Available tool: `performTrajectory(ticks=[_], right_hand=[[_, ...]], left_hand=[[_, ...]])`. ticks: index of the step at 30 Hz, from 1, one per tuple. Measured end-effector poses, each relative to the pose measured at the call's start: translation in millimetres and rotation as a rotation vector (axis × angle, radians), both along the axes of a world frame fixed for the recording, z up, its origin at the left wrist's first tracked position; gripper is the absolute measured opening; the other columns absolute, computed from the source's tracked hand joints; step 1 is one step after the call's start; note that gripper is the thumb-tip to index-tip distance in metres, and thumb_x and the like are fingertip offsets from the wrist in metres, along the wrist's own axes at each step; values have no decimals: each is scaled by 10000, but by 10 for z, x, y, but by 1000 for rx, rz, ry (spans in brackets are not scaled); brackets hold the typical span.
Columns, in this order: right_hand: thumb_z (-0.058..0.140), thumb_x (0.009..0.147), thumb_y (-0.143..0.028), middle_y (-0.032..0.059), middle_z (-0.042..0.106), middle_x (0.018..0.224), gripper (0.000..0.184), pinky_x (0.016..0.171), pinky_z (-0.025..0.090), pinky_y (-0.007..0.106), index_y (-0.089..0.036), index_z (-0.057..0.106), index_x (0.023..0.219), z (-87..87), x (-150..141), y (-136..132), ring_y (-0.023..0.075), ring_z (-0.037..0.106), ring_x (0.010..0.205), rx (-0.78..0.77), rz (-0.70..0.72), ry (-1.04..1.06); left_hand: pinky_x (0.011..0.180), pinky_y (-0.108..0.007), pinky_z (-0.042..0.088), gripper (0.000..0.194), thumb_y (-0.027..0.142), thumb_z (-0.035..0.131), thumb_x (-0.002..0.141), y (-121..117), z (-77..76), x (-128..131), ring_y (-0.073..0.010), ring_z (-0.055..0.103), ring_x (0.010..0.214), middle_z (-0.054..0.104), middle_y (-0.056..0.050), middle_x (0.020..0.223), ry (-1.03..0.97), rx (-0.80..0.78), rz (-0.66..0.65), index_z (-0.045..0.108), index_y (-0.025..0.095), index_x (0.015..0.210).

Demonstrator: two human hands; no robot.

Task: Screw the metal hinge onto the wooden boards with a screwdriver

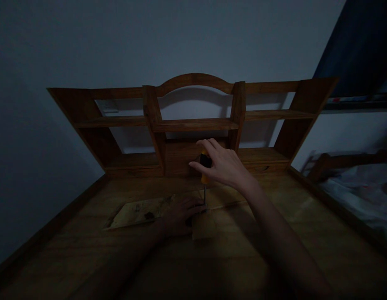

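Observation:
My right hand [223, 164] is closed round the black and yellow handle of a screwdriver [205, 171], held upright with its thin shaft pointing down. The tip meets a flat wooden board [133, 213] lying on the desk. My left hand [181, 214] rests on that board beside the tip, fingers curled and pressed at the spot; what they pinch, if anything, is too dark to make out. A lighter wooden piece [205, 228] lies just right of the left hand.
The wooden desk [274, 233] carries a hutch with open shelves and an arched top [193, 121] against the wall. A bed with pale bedding [362, 191] stands to the right. The room is dim.

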State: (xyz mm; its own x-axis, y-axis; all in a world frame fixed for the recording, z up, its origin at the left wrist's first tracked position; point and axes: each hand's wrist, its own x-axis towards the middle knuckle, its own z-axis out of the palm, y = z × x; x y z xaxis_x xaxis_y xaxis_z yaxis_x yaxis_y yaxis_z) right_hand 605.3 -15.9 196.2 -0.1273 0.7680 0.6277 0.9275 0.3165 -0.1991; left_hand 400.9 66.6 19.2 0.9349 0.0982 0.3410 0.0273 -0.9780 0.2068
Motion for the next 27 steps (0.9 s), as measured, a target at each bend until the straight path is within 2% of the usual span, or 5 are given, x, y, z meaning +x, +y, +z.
performTrajectory(ticks=[3, 9, 17, 23, 27], right_hand=[[515, 886, -590, 95, 596, 1208, 502, 842, 437, 417, -232, 486, 1236, -43, 2, 33, 287, 598, 1022, -36, -25, -53], [523, 840, -204, 59, 577, 1167, 371, 852, 436, 339, -230, 476, 1207, -17, -5, -8, 211, 586, 1000, -86, 143, -64], [531, 895, -515, 72, 582, 1174, 416, 878, 426, 390, -243, 490, 1206, -71, -29, 43, 243, 585, 1008, -41, 78, -29], [515, 867, -228, 50, 581, 1146, 265, 846, 434, 331, -233, 509, 1131, -53, -30, 27, 196, 587, 978, -82, 183, -33], [525, 901, -351, 48, 538, 1279, 379, 861, 437, 339, -266, 462, 1265, -19, -57, -16, 207, 582, 1035, -87, 209, -28]], left_hand=[[1064, -479, 388, 711, 378, 669, 801, 11, -22, -6, -290, 442, 1301, 456, -85, 1437, -3, 0, 4, 380, 301, 1446], [1072, -494, 375, 687, 411, 645, 828, 15, -2, 2, -291, 441, 1300, 466, -89, 1427, -12, 12, -16, 375, 303, 1449], [1064, -489, 384, 695, 395, 658, 814, 23, -37, 8, -293, 441, 1299, 463, -93, 1428, -22, -5, -17, 379, 296, 1444], [1044, -488, 404, 678, 399, 647, 824, 0, 18, 24, -299, 466, 1276, 483, -107, 1407, -43, 7, -38, 383, 288, 1438], [1057, -504, 387, 673, 409, 640, 832, -12, 33, 22, -295, 467, 1279, 483, -99, 1409, -40, 10, -31, 372, 305, 1441]])
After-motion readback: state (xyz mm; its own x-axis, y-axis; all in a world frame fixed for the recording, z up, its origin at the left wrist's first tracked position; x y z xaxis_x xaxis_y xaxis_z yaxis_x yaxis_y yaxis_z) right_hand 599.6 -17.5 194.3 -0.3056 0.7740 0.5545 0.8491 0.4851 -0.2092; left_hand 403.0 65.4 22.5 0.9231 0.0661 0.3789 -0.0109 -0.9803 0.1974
